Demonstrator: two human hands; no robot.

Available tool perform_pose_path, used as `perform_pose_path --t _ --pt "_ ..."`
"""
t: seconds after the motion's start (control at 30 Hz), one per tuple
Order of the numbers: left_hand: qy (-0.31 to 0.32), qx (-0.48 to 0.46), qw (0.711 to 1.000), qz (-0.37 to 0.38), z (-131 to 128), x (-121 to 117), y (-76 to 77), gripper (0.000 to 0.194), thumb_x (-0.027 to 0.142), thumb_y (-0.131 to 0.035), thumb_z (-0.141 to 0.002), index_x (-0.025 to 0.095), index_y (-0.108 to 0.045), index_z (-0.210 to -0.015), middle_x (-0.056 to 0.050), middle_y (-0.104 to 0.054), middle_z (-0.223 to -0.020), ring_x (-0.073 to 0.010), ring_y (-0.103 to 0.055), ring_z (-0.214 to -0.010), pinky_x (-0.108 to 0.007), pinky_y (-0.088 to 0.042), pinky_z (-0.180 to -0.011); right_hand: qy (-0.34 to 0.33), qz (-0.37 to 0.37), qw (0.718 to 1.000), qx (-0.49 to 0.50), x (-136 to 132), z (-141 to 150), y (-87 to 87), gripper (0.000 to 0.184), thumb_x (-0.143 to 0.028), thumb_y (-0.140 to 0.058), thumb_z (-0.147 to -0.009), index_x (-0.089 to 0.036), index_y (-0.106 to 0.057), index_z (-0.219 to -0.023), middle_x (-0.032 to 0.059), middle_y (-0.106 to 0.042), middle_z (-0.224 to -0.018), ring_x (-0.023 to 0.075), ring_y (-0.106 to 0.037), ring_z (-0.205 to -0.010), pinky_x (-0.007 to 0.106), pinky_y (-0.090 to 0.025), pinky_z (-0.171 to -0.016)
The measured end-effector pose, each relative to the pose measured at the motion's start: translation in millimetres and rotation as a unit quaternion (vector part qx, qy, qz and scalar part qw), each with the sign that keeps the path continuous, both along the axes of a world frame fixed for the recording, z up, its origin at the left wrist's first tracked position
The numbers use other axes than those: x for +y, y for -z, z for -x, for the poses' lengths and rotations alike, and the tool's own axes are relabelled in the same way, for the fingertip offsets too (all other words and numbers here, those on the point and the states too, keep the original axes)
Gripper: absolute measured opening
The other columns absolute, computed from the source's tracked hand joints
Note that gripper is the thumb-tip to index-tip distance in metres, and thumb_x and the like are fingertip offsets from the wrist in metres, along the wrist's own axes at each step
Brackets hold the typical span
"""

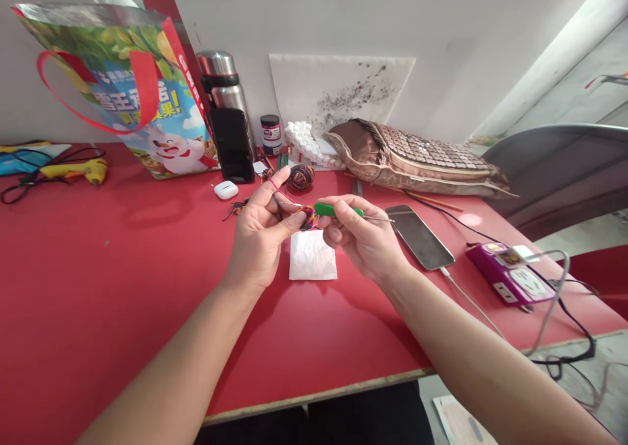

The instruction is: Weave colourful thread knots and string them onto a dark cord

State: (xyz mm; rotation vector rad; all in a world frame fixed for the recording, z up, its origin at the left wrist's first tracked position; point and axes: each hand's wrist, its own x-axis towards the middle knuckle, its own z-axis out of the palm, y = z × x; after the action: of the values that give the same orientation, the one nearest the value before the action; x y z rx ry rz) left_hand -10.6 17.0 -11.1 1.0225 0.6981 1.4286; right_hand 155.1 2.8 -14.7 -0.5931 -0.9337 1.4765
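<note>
jar (pixel 271 135) — lidded, contents hidden — stands beyond fingers (pixel 351 217) gripping green-handled hook (pixel 324 209)

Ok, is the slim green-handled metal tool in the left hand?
No, the right hand grips the slim green-handled metal tool.

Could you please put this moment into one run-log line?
left hand: pinching multicoloured yarn piece | right hand: holding green-handled tool | white packet: on red table | yarn ball: beyond hands

The yarn ball (pixel 301 177) lies behind the packet (pixel 313 256).
</note>
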Motion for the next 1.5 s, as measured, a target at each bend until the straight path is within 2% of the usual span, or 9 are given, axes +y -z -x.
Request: perform_pose_path --t 0.17,0.33,0.53,0.73,0.87,1.07,1.17,1.3,1.5 --pt "-0.004 0.023 0.998 -0.052 -1 -3 -2.4 0.070 0.014 -0.094 -0.068 0.028 -0.073 -0.134 0.005 -0.068 -0.077 -0.0128 -0.070 -0.076 -0.026 -0.061 -0.079 -0.055 -0.037 0.997 -0.035 0 -10 -1.2 0.028 -0.046 -0.092 -0.079 -0.021 -0.083 -0.088 0.0016 -0.077 -0.071 0.0094 -0.058 -0.049 0.026 -0.049 -0.049" --pt "0.027 0.013 0.999 -0.035 -5 -8 -2.6 0.070 0.016 -0.094 -0.069 0.030 -0.073 -0.134 0.006 -0.066 -0.076 -0.0116 -0.067 -0.072 -0.024 -0.060 -0.076 -0.042 -0.096 0.993 -0.056 -3 -12 -4.6 0.022 -0.041 -0.090 -0.083 -0.021 -0.085 -0.088 0.0031 -0.077 -0.072 0.0121 -0.063 -0.050 0.028 -0.051 -0.049" --pt "-0.030 0.000 1.000 -0.004 -6 -6 -1.7 0.070 0.013 -0.092 -0.070 0.027 -0.073 -0.135 0.006 -0.065 -0.078 -0.0093 -0.067 -0.076 -0.022 -0.059 -0.082 0.024 -0.026 0.999 -0.026 2 -5 -1.1 0.030 -0.048 -0.093 -0.077 -0.021 -0.084 -0.088 0.0014 -0.074 -0.071 0.0085 -0.055 -0.052 0.026 -0.047 -0.051" --pt "-0.023 0.044 0.999 -0.018 -7 -7 -2.4 0.073 0.013 -0.089 -0.073 0.025 -0.068 -0.142 0.005 -0.064 -0.082 -0.0098 -0.069 -0.080 -0.023 -0.060 -0.084 -0.006 0.031 0.999 0.000 7 -7 4.7 0.036 -0.049 -0.095 -0.073 -0.018 -0.082 -0.086 -0.0006 -0.068 -0.066 0.0051 -0.042 -0.048 0.023 -0.037 -0.047" --pt "-0.028 0.060 0.997 -0.037 -4 -4 -2.8 0.069 0.015 -0.092 -0.071 0.026 -0.073 -0.136 0.005 -0.068 -0.080 -0.0113 -0.070 -0.078 -0.025 -0.062 -0.083 -0.042 0.032 0.999 -0.001 7 -8 4.8 0.032 -0.047 -0.094 -0.074 -0.019 -0.084 -0.088 -0.0017 -0.066 -0.063 0.0042 -0.038 -0.046 0.023 -0.032 -0.046" --pt "-0.036 0.115 0.989 -0.085 1 -3 -5.1 0.061 0.018 -0.095 -0.069 0.029 -0.080 -0.127 0.002 -0.074 -0.076 -0.0172 -0.072 -0.077 -0.032 -0.065 -0.084 -0.089 0.032 0.995 -0.016 7 -15 2.4 0.027 -0.042 -0.096 -0.071 -0.019 -0.083 -0.076 0.0004 -0.069 -0.060 0.0051 -0.042 -0.044 0.022 -0.034 -0.043" --pt "-0.014 0.109 0.990 -0.092 -1 -7 -5.6 0.060 0.019 -0.096 -0.069 0.030 -0.081 -0.126 0.001 -0.076 -0.075 -0.0173 -0.071 -0.074 -0.033 -0.065 -0.082 -0.103 -0.005 0.994 -0.030 6 -19 0.6 0.025 -0.043 -0.094 -0.075 -0.020 -0.085 -0.079 0.0018 -0.072 -0.062 0.0070 -0.048 -0.043 0.023 -0.036 -0.042" --pt "0.001 0.084 0.994 -0.069 -6 -10 -4.1 0.062 0.020 -0.097 -0.069 0.032 -0.080 -0.127 0.002 -0.074 -0.075 -0.0151 -0.069 -0.072 -0.030 -0.063 -0.077 -0.074 -0.052 0.996 -0.026 4 -17 -1.3 0.021 -0.040 -0.093 -0.077 -0.021 -0.086 -0.083 0.0020 -0.074 -0.064 0.0081 -0.053 -0.045 0.024 -0.040 -0.044" --pt "-0.027 0.053 0.997 -0.052 -7 -4 -0.3 0.063 0.013 -0.092 -0.071 0.030 -0.078 -0.130 0.006 -0.067 -0.074 -0.0097 -0.066 -0.073 -0.024 -0.061 -0.081 0.025 -0.005 1.000 -0.007 4 -4 1.4 0.031 -0.048 -0.093 -0.076 -0.020 -0.084 -0.085 0.0000 -0.069 -0.065 0.0069 -0.048 -0.049 0.024 -0.043 -0.047"
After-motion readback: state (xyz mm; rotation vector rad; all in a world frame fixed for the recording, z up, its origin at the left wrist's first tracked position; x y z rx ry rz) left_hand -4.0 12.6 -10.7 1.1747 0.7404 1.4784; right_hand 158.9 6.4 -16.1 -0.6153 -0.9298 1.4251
